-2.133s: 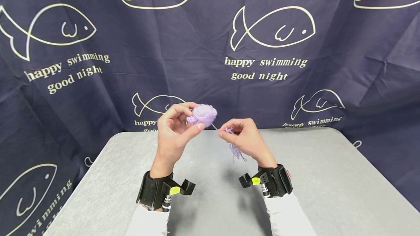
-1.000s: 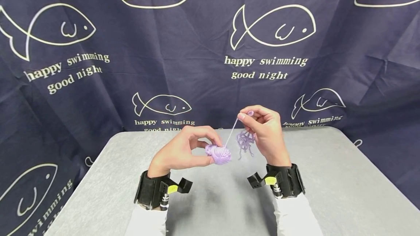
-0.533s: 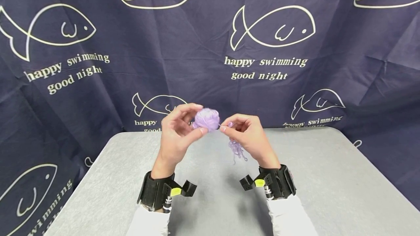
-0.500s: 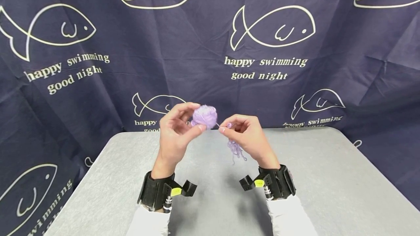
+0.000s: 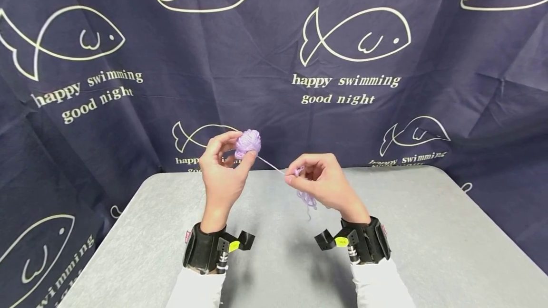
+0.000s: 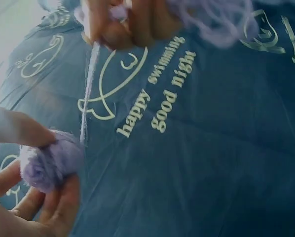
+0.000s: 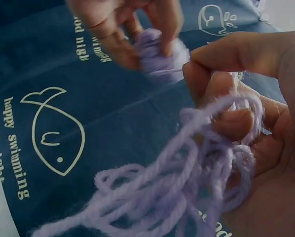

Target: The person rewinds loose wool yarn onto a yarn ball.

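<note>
Above the grey table's (image 5: 141,232) far edge, the left hand (image 5: 220,175) pinches a small lilac yarn ball (image 5: 248,143) while the right hand (image 5: 321,184) grips the strand (image 5: 270,165) and loose loops (image 5: 306,198) — steady, even tension should keep the winding tidy.

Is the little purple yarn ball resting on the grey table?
No, the left hand holds the yarn ball up in the air above the table.
</note>
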The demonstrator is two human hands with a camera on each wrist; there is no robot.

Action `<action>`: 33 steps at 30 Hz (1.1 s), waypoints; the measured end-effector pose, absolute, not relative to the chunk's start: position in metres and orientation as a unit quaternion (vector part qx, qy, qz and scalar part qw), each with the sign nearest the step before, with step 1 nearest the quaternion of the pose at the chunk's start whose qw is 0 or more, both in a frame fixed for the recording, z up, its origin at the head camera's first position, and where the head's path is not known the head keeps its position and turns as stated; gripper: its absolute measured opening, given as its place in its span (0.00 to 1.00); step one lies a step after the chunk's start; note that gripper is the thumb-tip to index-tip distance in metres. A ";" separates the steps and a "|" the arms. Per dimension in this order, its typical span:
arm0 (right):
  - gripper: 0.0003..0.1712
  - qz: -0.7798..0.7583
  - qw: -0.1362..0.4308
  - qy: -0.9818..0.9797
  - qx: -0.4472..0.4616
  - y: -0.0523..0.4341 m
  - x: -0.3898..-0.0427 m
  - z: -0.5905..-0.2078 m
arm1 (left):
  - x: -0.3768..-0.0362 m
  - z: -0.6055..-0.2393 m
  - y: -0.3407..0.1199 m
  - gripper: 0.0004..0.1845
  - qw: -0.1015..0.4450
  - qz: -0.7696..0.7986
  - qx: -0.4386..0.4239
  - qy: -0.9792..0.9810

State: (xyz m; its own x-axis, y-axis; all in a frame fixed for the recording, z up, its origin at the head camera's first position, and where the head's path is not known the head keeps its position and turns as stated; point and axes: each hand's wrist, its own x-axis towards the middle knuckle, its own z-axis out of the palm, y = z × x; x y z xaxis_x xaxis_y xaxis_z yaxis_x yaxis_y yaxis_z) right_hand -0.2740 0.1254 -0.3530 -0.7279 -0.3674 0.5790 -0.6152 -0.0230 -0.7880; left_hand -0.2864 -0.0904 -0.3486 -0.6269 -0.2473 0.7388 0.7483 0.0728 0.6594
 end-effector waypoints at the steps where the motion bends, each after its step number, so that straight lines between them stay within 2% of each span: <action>1: 0.03 0.625 0.102 -0.687 0.356 0.127 -0.273 -0.352 | -0.287 -0.350 -0.091 0.21 0.387 -0.626 -0.199 -0.647; 4: 0.03 0.644 0.111 -0.673 0.346 0.130 -0.272 -0.350 | -0.287 -0.353 -0.093 0.22 0.372 -0.573 -0.210 -0.699; 6: 0.04 0.662 0.118 -0.660 0.335 0.132 -0.272 -0.348 | -0.286 -0.354 -0.093 0.21 0.343 -0.547 -0.225 -0.730; 12: 0.11 0.734 0.130 -0.588 0.315 0.134 -0.273 -0.348 | -0.284 -0.355 -0.094 0.20 0.222 -0.479 -0.291 -0.798; 17: 0.10 0.795 0.130 -0.518 0.288 0.135 -0.277 -0.348 | -0.281 -0.355 -0.096 0.20 0.130 -0.449 -0.376 -0.800; 25: 0.16 0.837 0.155 -0.468 0.237 0.137 -0.284 -0.351 | -0.276 -0.351 -0.094 0.22 0.002 -0.507 -0.479 -0.717; 29: 0.12 0.821 0.170 -0.496 0.226 0.136 -0.289 -0.355 | -0.273 -0.347 -0.093 0.22 -0.017 -0.562 -0.509 -0.652; 32: 0.03 0.778 0.181 -0.558 0.224 0.134 -0.292 -0.359 | -0.271 -0.345 -0.092 0.22 0.004 -0.605 -0.517 -0.606; 33: 0.03 0.761 0.181 -0.582 0.223 0.133 -0.292 -0.360 | -0.271 -0.344 -0.092 0.22 0.016 -0.620 -0.516 -0.592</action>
State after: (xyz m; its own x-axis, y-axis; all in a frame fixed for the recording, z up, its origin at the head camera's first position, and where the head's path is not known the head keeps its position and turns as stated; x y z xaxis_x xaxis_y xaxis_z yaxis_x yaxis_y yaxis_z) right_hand -0.2924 0.1335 -0.3602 -0.8350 0.0154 0.5500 -0.5349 -0.2570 -0.8049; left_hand -0.2712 -0.0918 -0.3444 -0.4678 0.5902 0.6579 0.6299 -0.2995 0.7166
